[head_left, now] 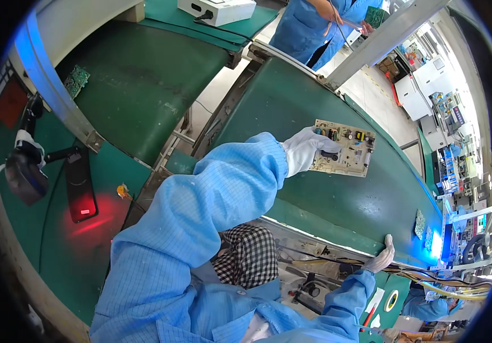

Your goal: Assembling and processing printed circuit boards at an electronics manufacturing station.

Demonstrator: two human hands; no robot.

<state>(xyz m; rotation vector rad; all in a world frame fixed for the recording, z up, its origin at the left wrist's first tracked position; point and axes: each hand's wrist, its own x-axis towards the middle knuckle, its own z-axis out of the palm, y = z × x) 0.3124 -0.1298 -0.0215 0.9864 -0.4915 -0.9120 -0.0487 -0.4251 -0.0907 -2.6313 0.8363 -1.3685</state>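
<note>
My left hand (304, 151), in a white glove, grips the left edge of a tan circuit board (346, 163) over the green conveyor belt (291, 108). Components stand on the board's upper face: a yellow part, dark parts and small cylinders. The thumb lies over that face, while the fingers beneath are hidden. Further right and nearer to me, my right hand (379, 257), also in a pale glove, rests at the belt's near edge. Its fingers are stretched out and nothing shows in them.
Two green circuit boards (419, 223) lie at the belt's right end. Another green board (77, 81) is on the left belt (149, 86). A black scanner (27, 171) and its stand are at far left. Across the belt, a person in blue (308, 31) holds a board.
</note>
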